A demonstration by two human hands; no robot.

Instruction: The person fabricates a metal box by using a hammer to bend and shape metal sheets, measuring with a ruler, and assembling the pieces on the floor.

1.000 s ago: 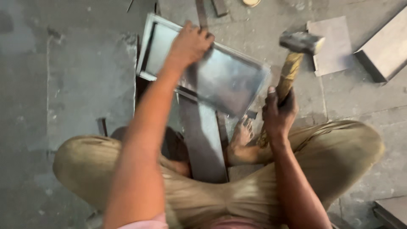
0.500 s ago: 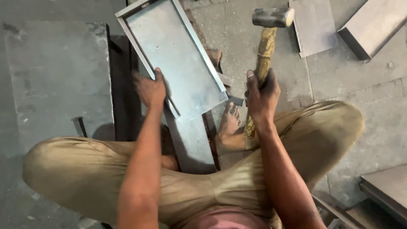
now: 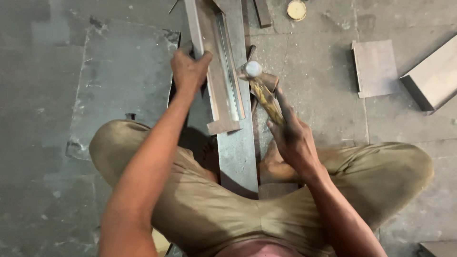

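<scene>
Sheet-metal tray [image 3: 220, 71] w/ folded rims stands on edge, tilted, on the steel bar [image 3: 238, 147] btwn my knees; my left hand [image 3: 189, 69] grips its upper rim. Hammer [image 3: 261, 90], wooden handle, steel head, sits in my right hand [image 3: 294, 138], head just beside the tray's rim.

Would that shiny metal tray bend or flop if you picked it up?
Probably not floppy: the metal tray stands on edge in the left hand without sagging. Its folded rims likely stiffen it. It seems light, since one hand steadies it, though thin edges may be sharp.
</scene>
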